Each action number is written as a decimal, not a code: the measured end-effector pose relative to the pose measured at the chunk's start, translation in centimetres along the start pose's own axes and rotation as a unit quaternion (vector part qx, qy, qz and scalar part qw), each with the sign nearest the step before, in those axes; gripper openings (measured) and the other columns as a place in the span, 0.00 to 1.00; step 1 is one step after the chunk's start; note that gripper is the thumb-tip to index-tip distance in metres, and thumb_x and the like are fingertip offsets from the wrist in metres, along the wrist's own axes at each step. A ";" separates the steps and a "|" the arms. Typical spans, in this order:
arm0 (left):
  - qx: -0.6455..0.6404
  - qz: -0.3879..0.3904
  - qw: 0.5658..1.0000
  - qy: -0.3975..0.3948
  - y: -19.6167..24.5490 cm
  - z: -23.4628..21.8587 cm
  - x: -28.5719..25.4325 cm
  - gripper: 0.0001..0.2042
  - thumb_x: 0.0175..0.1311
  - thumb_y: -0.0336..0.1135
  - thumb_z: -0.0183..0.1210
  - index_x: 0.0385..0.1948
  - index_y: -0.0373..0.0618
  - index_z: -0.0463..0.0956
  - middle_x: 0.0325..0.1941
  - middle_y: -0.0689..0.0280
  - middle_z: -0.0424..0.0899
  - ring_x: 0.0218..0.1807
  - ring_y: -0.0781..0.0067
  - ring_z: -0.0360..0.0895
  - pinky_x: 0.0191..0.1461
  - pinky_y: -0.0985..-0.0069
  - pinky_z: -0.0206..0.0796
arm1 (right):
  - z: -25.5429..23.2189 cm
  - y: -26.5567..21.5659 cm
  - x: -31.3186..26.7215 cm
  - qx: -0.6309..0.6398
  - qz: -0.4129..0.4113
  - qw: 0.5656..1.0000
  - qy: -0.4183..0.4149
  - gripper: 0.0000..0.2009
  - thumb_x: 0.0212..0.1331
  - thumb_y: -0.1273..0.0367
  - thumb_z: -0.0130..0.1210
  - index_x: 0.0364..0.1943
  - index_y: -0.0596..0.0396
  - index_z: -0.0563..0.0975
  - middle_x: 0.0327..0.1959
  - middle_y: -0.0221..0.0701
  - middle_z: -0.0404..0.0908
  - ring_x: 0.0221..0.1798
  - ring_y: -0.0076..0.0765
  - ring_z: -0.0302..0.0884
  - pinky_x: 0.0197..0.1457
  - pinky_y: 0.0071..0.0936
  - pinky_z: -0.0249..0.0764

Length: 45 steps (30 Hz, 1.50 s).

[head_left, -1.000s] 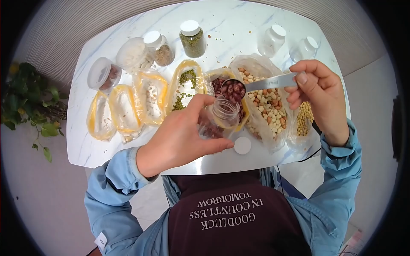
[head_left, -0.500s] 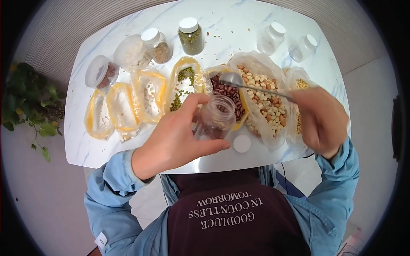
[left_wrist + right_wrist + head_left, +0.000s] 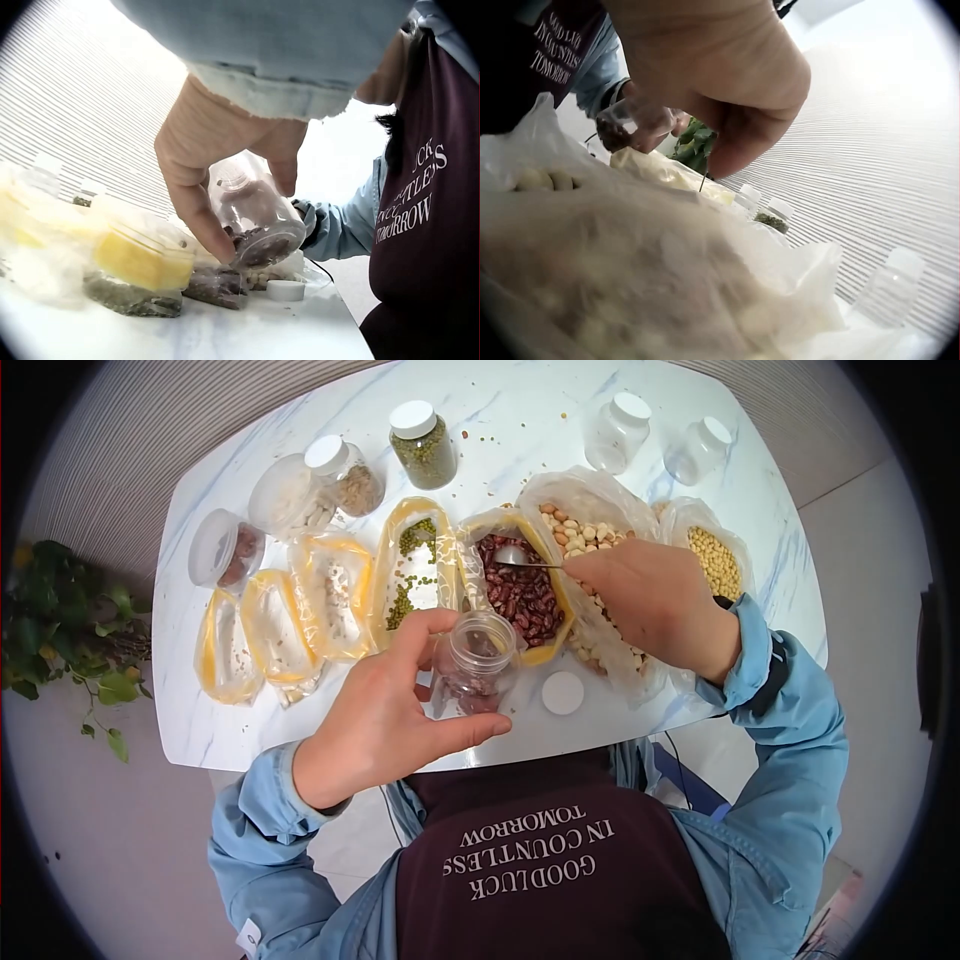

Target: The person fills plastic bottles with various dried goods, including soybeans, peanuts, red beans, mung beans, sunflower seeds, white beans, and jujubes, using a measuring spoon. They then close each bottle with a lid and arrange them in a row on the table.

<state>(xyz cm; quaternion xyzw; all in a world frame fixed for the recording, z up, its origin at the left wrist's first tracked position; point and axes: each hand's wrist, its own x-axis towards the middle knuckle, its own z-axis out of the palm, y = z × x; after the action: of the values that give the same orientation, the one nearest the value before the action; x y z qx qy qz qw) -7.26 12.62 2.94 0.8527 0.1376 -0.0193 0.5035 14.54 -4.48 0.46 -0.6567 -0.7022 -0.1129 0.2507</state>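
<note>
My left hand (image 3: 370,705) grips a clear plastic jar (image 3: 478,645) without its lid, thumb on the near side and fingers on the far side. Dark red beans lie low inside; in the left wrist view the jar (image 3: 262,214) is tilted and held up over the table. With my right hand (image 3: 655,600) I pinch the handle of a metal measuring spoon (image 3: 512,556). Its bowl is down among the red kidney beans (image 3: 525,600) in an open plastic bag (image 3: 550,647). In the right wrist view curled fingers (image 3: 742,139) hold the thin handle.
Bags of mung beans (image 3: 415,545), mixed peanuts and pale beans (image 3: 570,535), and soybeans (image 3: 715,565) stand alongside. A white lid (image 3: 562,693) lies near the table's front edge. Along the back are a mung bean jar (image 3: 423,450), two capped clear jars (image 3: 617,435) and other containers (image 3: 228,550).
The spoon was loaded with red beans above the jar mouth; it has moved away and down into the red bean bag. The jar has shifted slightly left and toward me.
</note>
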 end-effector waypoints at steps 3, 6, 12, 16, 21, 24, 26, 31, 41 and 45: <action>-0.002 0.005 1.000 0.003 -0.1 0.0 0.0 0.36 0.46 0.41 0.73 0.54 0.39 0.59 0.37 0.56 0.83 0.35 0.63 0.82 0.34 0.73 0.72 | 0.1 -0.2 -0.1 0.125 0.135 0.983 -0.024 0.11 0.55 0.74 0.55 0.43 0.55 0.78 0.30 0.32 0.80 0.27 0.36 0.77 0.30 0.26 0.74; -0.014 -0.023 1.000 -0.008 0.2 0.0 0.1 0.36 0.45 0.37 0.73 0.55 0.40 0.59 0.41 0.57 0.81 0.37 0.66 0.81 0.34 0.75 0.73 | -0.1 -0.2 0.2 0.315 0.332 0.887 -0.053 0.09 0.62 0.72 0.51 0.44 0.57 0.77 0.31 0.32 0.81 0.26 0.29 0.78 0.29 0.23 0.75; -0.024 -0.058 0.998 -0.023 0.5 -0.2 0.0 0.37 0.45 0.31 0.73 0.57 0.42 0.59 0.50 0.58 0.77 0.45 0.70 0.80 0.40 0.76 0.75 | -0.1 1.3 0.1 0.488 0.507 0.708 -0.048 0.10 0.65 0.71 0.47 0.46 0.60 0.74 0.33 0.34 0.81 0.28 0.22 0.79 0.28 0.18 0.78; 0.006 -0.006 1.000 -0.002 0.0 0.1 0.1 0.36 0.46 0.38 0.73 0.55 0.40 0.59 0.40 0.58 0.81 0.37 0.66 0.81 0.36 0.75 0.72 | -0.7 1.6 -0.3 0.516 0.530 0.673 -0.016 0.11 0.65 0.71 0.48 0.47 0.62 0.73 0.34 0.36 0.81 0.29 0.24 0.80 0.28 0.18 0.79; 0.021 -0.010 1.000 -0.004 0.3 0.1 0.6 0.37 0.46 0.43 0.72 0.54 0.37 0.60 0.32 0.58 0.82 0.32 0.63 0.81 0.35 0.73 0.71 | -1.4 1.8 -0.9 0.529 0.536 0.658 0.021 0.12 0.65 0.71 0.48 0.48 0.62 0.73 0.35 0.37 0.81 0.29 0.23 0.80 0.29 0.17 0.80; 0.018 -0.033 0.999 -0.013 0.5 0.1 1.0 0.37 0.46 0.45 0.72 0.54 0.36 0.61 0.32 0.58 0.82 0.33 0.62 0.81 0.36 0.72 0.71 | -2.1 1.7 -0.9 0.530 0.520 0.669 0.037 0.11 0.65 0.71 0.48 0.48 0.63 0.73 0.34 0.37 0.81 0.29 0.23 0.80 0.29 0.16 0.80; 0.026 -0.033 0.999 -0.016 0.6 0.1 1.2 0.38 0.46 0.46 0.72 0.54 0.35 0.61 0.32 0.58 0.81 0.34 0.61 0.81 0.37 0.71 0.71 | -2.8 1.6 -0.7 0.534 0.503 0.678 0.047 0.11 0.65 0.71 0.48 0.47 0.63 0.73 0.33 0.37 0.82 0.28 0.22 0.80 0.29 0.16 0.80; 0.021 -0.041 0.999 -0.027 0.6 0.3 1.7 0.38 0.46 0.46 0.72 0.54 0.34 0.60 0.33 0.57 0.81 0.35 0.60 0.81 0.38 0.70 0.71 | -5.1 0.2 0.3 0.526 0.465 0.709 0.072 0.11 0.65 0.71 0.49 0.46 0.64 0.74 0.31 0.36 0.82 0.26 0.22 0.80 0.28 0.16 0.79; 0.016 -0.032 0.999 -0.019 0.8 0.3 1.8 0.38 0.46 0.46 0.72 0.54 0.35 0.60 0.33 0.56 0.81 0.36 0.58 0.81 0.38 0.68 0.71 | -5.9 -4.1 0.1 0.324 0.319 0.887 0.076 0.09 0.60 0.75 0.53 0.44 0.62 0.76 0.30 0.34 0.82 0.28 0.26 0.80 0.30 0.19 0.78; 0.006 -0.025 1.000 -0.012 0.4 0.4 1.7 0.38 0.45 0.45 0.72 0.54 0.35 0.61 0.33 0.55 0.81 0.36 0.58 0.81 0.39 0.68 0.71 | -7.4 -4.5 0.1 0.053 -0.007 0.998 -0.021 0.15 0.46 0.76 0.57 0.42 0.61 0.78 0.33 0.37 0.81 0.32 0.37 0.81 0.32 0.26 0.77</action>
<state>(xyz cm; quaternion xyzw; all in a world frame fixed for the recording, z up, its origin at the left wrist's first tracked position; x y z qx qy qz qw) -5.50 12.43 2.77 0.8519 0.1524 -0.0433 0.4992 11.63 -8.52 7.51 -0.6396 -0.7170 -0.0636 0.2697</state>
